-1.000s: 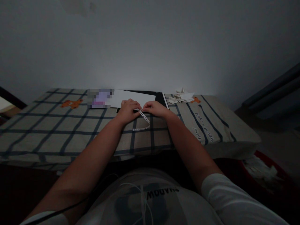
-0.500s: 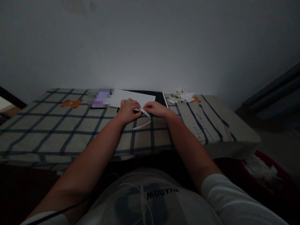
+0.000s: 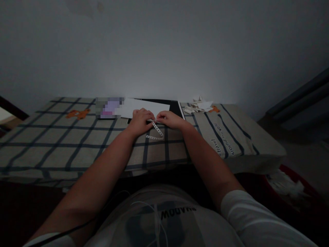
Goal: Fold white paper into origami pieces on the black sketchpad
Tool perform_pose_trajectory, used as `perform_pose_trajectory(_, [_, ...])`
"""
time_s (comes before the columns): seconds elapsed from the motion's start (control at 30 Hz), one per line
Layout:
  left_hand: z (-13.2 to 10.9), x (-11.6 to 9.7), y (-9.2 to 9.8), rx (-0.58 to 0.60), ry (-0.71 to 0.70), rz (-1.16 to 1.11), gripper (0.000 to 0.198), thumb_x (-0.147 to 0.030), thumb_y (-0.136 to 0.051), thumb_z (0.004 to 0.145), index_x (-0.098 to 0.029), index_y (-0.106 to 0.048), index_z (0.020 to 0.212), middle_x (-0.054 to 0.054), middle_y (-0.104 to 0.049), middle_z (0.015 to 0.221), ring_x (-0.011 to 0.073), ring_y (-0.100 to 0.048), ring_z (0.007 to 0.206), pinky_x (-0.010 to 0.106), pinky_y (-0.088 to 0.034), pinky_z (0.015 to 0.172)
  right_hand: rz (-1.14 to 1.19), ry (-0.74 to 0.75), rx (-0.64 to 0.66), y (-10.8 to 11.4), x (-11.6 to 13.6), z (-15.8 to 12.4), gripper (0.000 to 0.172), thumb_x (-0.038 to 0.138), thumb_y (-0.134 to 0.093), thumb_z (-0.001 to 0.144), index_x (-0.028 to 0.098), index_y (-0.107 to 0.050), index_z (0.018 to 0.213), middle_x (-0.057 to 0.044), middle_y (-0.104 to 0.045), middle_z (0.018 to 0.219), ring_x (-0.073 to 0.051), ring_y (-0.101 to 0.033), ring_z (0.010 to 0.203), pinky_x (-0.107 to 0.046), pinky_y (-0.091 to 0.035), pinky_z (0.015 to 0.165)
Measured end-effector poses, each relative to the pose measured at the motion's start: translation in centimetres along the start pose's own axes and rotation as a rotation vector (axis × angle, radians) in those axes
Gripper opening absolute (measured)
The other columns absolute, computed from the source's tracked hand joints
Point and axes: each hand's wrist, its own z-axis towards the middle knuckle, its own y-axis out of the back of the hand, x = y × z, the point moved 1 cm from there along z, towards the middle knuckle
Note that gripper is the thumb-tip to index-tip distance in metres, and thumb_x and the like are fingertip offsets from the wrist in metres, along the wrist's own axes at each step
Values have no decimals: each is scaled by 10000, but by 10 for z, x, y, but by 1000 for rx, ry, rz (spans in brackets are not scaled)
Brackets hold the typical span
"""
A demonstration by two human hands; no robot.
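My left hand point(image 3: 141, 121) is closed at the near edge of a white sheet of paper point(image 3: 144, 105), its fingers gathered on the sheet and the thumb below. A narrow white paper strip with a row of dark holes point(image 3: 157, 129) hangs from between my hands. It folds back on itself over the cloth. My right hand point(image 3: 168, 119) pinches at the strip's upper end, close to the left fingertips; the exact grip is too small to see. Under the white sheet lies a black sheet or pad point(image 3: 176, 108) with small holes along its far edge.
A phone-like purple thing point(image 3: 110, 108), partly pixelated, lies left of the paper. Torn paper scraps point(image 3: 199, 105) are heaped at the right. A checked cloth point(image 3: 84, 137) covers the table, which meets the wall point(image 3: 164, 51). A red bin point(image 3: 285, 169) stands low at right.
The loop of the holed strip has shifted left and folded more sharply below my hands. My right fingertips have moved slightly; my left hand stays almost in place.
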Motion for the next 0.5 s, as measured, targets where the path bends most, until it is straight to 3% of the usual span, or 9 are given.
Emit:
perform_pose_trajectory(0.2, [0, -1, 3, -10, 11, 15, 170, -358, -586, 878, -240, -708, 869, 53, -718, 1037, 276, -527, 1024, 471, -285, 882, 46, 31, -48, 3, 3, 0, 187, 310, -565, 845, 146, -655, 848, -46, -649, 854, -162, -556, 794, -283, -421, 757])
perform_pose_trajectory(0.37, [0, -3, 2, -22, 23, 40, 155, -354, -603, 865, -241, -709, 859, 49, -713, 1020, 277, -526, 1016, 474, -282, 895, 89, -113, -3, 5, 0, -1, 181, 273, -600, 814, 119, -681, 867, -49, -670, 817, -152, -565, 736, -277, -432, 713])
perform_pose_trajectory(0.5, [1, -4, 2, -20, 34, 47, 130, -349, -649, 826, -241, -704, 876, 51, -720, 1031, 278, -530, 1014, 468, -279, 887, 76, -128, 18, 5, 0, -1, 164, 251, -604, 815, 117, -693, 845, -46, -672, 800, -144, -564, 721, -273, -430, 700])
